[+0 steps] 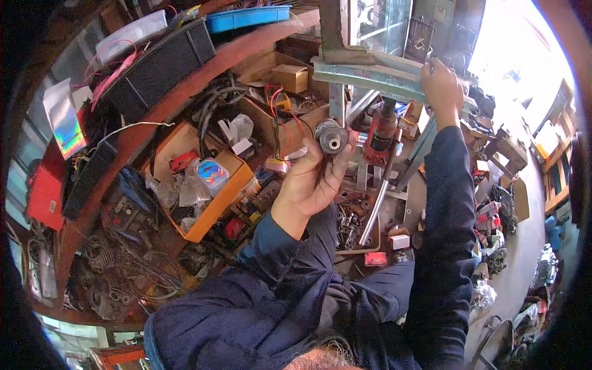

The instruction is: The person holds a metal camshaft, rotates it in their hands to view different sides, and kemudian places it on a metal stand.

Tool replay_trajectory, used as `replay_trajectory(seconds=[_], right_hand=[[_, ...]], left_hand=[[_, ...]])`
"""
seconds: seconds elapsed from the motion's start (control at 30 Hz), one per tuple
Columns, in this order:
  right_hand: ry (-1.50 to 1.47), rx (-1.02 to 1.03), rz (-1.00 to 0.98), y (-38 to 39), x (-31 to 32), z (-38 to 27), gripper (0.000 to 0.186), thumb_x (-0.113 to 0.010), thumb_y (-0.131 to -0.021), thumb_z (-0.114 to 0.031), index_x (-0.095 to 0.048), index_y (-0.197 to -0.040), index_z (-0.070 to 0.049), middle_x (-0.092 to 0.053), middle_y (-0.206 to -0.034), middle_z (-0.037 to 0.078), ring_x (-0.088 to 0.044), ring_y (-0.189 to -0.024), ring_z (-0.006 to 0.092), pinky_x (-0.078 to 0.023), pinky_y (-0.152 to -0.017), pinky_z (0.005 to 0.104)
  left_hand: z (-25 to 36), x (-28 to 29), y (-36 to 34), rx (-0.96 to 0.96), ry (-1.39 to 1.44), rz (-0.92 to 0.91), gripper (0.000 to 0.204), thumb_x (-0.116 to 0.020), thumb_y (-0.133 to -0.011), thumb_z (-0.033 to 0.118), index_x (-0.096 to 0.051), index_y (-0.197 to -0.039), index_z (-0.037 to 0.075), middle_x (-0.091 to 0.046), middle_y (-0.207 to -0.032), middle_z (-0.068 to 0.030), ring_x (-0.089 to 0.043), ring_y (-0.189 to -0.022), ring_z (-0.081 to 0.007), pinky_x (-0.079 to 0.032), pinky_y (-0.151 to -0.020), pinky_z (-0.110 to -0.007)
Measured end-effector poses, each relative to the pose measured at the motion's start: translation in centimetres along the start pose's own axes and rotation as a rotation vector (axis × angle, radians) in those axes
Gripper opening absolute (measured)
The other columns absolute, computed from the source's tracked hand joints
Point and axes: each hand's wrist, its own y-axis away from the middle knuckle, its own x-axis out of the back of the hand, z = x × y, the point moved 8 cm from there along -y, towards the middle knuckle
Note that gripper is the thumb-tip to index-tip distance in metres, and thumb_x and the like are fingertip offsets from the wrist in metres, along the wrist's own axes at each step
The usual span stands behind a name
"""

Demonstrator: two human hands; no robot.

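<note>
My left hand holds a round metal part with a central bore, fingers curled around its sides. My right hand grips the right end of a pale green metal crossbar of a press frame. Below the crossbar a red hydraulic jack stands upright, close to the right of my left hand. A long steel bar slants down beside the jack. A coiled spring runs near my right forearm.
At left, a cluttered bench holds an orange box, cardboard boxes, black bins, a blue tray and cables. A tray of metal parts lies below my hands. Boxes and machine parts line the right.
</note>
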Motion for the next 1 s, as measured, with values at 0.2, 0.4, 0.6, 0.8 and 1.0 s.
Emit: replay_trajectory(seconds=[0.2,0.4,0.6,0.8,1.0], right_hand=[[0.010,0.004,0.019,-0.2,0.2,0.3,0.034,-0.046,-0.094,-0.040,-0.067,-0.107,-0.015,-0.071,-0.101,0.018,-0.067,-0.096,0.0411,-0.052,-0.082,0.0518],[-0.020,-0.023,-0.005,0.0,-0.1,-0.1,0.036,-0.047,-0.094,-0.040,-0.067,-0.113,-0.016,-0.071,-0.102,0.017,-0.067,-0.099,0.0388,-0.052,-0.085,0.0505],[-0.039,0.002,0.025,-0.3,0.5,0.4,0.035,-0.048,-0.094,-0.038,-0.068,-0.111,-0.015,-0.071,-0.100,0.018,-0.068,-0.095,0.0388,-0.053,-0.083,0.0511],[-0.036,0.001,-0.010,-0.2,-0.2,0.2,0.033,-0.049,-0.093,-0.037,-0.068,-0.108,-0.014,-0.071,-0.099,0.019,-0.068,-0.094,0.0390,-0.053,-0.083,0.0512],[-0.048,0.028,0.057,0.0,0.5,0.3,0.034,-0.048,-0.093,-0.037,-0.068,-0.103,-0.012,-0.071,-0.097,0.019,-0.068,-0.092,0.0397,-0.054,-0.080,0.0522]], left_hand=[[0.1,-3.3,0.0,-0.245,-0.438,-0.061,0.055,-0.063,-0.093,0.014,-0.041,-0.143,0.009,-0.046,-0.144,-0.0191,-0.041,-0.139,-0.0334,-0.044,-0.114,-0.044],[1.2,-4.8,1.2,-0.586,-0.996,-0.053,0.078,-0.069,-0.087,0.001,-0.030,-0.150,0.025,-0.053,-0.139,-0.0158,-0.053,-0.130,-0.0329,-0.057,-0.096,-0.043],[0.5,-6.9,1.2,-0.738,-1.149,-0.118,0.085,-0.076,-0.080,-0.006,-0.030,-0.147,0.018,-0.054,-0.136,-0.0160,-0.052,-0.130,-0.0333,-0.046,-0.107,-0.046],[0.6,-7.5,2.3,-0.869,-1.289,-0.100,0.092,-0.074,-0.078,-0.011,-0.025,-0.148,0.019,-0.053,-0.136,-0.0181,-0.052,-0.131,-0.0336,-0.046,-0.107,-0.047],[0.3,-8.1,2.8,-0.992,-1.488,-0.145,0.093,-0.072,-0.078,-0.014,-0.023,-0.149,0.020,-0.052,-0.136,-0.0186,-0.052,-0.130,-0.0338,-0.047,-0.106,-0.048]])
